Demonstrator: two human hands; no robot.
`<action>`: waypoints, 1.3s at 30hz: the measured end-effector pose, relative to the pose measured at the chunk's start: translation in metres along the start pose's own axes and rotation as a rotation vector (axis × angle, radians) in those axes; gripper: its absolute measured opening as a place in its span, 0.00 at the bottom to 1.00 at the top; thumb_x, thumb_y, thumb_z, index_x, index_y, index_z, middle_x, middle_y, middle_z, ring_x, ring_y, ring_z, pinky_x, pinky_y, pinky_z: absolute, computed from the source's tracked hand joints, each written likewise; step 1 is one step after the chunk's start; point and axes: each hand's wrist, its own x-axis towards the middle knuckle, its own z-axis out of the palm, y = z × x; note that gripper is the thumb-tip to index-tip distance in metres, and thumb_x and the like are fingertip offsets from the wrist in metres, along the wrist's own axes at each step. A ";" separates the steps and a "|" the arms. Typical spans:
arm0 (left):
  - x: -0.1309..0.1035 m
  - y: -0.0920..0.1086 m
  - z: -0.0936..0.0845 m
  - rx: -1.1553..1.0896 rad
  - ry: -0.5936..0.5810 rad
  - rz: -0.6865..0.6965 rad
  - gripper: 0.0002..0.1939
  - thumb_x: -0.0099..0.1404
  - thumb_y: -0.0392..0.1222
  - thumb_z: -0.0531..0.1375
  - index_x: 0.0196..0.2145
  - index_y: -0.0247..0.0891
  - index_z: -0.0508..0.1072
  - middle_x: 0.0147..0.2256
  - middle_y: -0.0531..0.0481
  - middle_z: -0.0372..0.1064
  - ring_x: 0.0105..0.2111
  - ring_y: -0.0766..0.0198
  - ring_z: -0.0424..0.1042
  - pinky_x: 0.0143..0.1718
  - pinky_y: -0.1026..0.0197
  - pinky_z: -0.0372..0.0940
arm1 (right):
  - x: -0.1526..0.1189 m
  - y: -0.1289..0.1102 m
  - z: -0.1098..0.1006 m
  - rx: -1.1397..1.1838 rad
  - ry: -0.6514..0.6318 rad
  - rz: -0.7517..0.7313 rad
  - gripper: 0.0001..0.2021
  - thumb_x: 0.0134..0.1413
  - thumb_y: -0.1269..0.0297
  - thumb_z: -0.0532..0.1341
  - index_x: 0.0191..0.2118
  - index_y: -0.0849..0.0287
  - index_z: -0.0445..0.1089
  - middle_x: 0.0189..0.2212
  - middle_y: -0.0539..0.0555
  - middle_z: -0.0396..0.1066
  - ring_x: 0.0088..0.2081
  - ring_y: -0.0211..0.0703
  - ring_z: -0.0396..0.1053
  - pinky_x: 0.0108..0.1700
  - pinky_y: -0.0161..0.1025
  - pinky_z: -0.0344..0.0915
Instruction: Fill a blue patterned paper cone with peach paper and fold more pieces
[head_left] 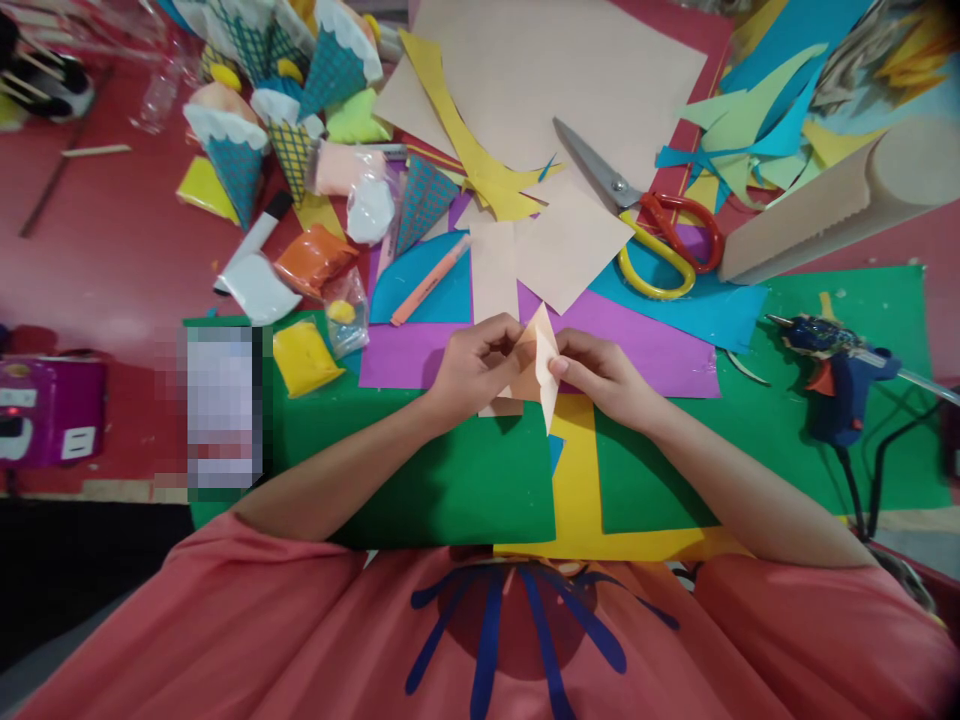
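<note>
A small piece of peach paper (546, 362), folded to a pointed shape, is held up between both hands. My left hand (480, 368) pinches its left side with thumb and fingers. On the other edge, my right hand (600, 368) presses the paper with its thumb. Below them lie a purple sheet (645, 345), a narrow peach strip (493, 270) and green sheets (435, 470). An orange marker (431, 280) rests on a blue paper piece (397, 280) beyond my left hand. Scissors (619, 185) with red and yellow handles lie beyond my right hand, blades apart.
Several decorated paper cones (232, 165) and packets of clay (315, 258) crowd the back left. A glue gun (840, 370) stands at the right, near a peach paper roll (840, 200). Green and blue scraps (757, 130) lie back right. A purple box (52, 410) sits far left.
</note>
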 end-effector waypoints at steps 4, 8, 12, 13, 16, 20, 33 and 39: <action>-0.002 -0.002 0.002 -0.007 -0.025 -0.025 0.17 0.62 0.50 0.63 0.24 0.37 0.65 0.22 0.57 0.61 0.22 0.74 0.61 0.21 0.70 0.57 | -0.001 0.003 0.001 -0.102 0.041 -0.024 0.25 0.56 0.38 0.56 0.29 0.59 0.62 0.23 0.47 0.59 0.25 0.32 0.57 0.27 0.33 0.55; -0.003 -0.007 0.001 -0.003 -0.064 -0.025 0.13 0.63 0.48 0.62 0.28 0.38 0.64 0.24 0.57 0.62 0.25 0.72 0.64 0.25 0.69 0.60 | -0.002 0.006 0.000 -0.153 0.096 -0.043 0.24 0.59 0.40 0.54 0.28 0.59 0.61 0.21 0.46 0.59 0.24 0.32 0.57 0.25 0.33 0.52; -0.003 -0.009 -0.005 -0.002 -0.100 0.003 0.15 0.67 0.54 0.57 0.33 0.39 0.68 0.29 0.53 0.66 0.29 0.69 0.67 0.30 0.66 0.64 | -0.003 0.005 -0.003 -0.260 0.141 -0.112 0.21 0.63 0.47 0.53 0.26 0.58 0.60 0.20 0.46 0.59 0.23 0.31 0.57 0.24 0.32 0.52; -0.003 -0.009 -0.006 -0.029 -0.106 0.011 0.16 0.68 0.55 0.55 0.35 0.39 0.69 0.30 0.52 0.67 0.30 0.68 0.68 0.31 0.66 0.65 | -0.004 0.005 -0.004 -0.298 0.140 -0.138 0.21 0.64 0.48 0.53 0.26 0.59 0.60 0.20 0.46 0.59 0.22 0.31 0.56 0.24 0.32 0.51; -0.002 -0.007 -0.008 -0.079 -0.096 0.035 0.16 0.66 0.56 0.58 0.40 0.40 0.70 0.32 0.52 0.69 0.30 0.69 0.70 0.29 0.67 0.64 | -0.005 0.004 -0.007 -0.419 0.109 -0.215 0.20 0.65 0.54 0.54 0.24 0.59 0.60 0.19 0.45 0.58 0.21 0.29 0.54 0.24 0.32 0.51; -0.001 -0.006 -0.005 0.011 -0.010 0.077 0.09 0.63 0.45 0.64 0.38 0.39 0.71 0.34 0.52 0.70 0.28 0.74 0.70 0.28 0.71 0.64 | -0.005 0.006 -0.009 -0.480 0.157 -0.261 0.18 0.63 0.54 0.55 0.26 0.60 0.64 0.20 0.47 0.62 0.22 0.30 0.58 0.25 0.32 0.54; -0.002 -0.003 -0.002 0.197 0.032 0.158 0.07 0.66 0.44 0.61 0.36 0.38 0.72 0.33 0.51 0.75 0.33 0.69 0.76 0.33 0.69 0.70 | -0.004 0.007 -0.012 -0.481 0.370 -0.344 0.08 0.59 0.59 0.60 0.36 0.59 0.70 0.32 0.53 0.75 0.35 0.39 0.72 0.37 0.38 0.68; -0.003 -0.002 -0.002 0.295 0.027 0.198 0.05 0.65 0.41 0.62 0.36 0.38 0.75 0.33 0.51 0.78 0.32 0.70 0.76 0.33 0.70 0.69 | -0.005 0.006 -0.011 -0.461 0.363 -0.345 0.09 0.59 0.58 0.61 0.37 0.58 0.72 0.34 0.53 0.76 0.37 0.40 0.73 0.39 0.39 0.69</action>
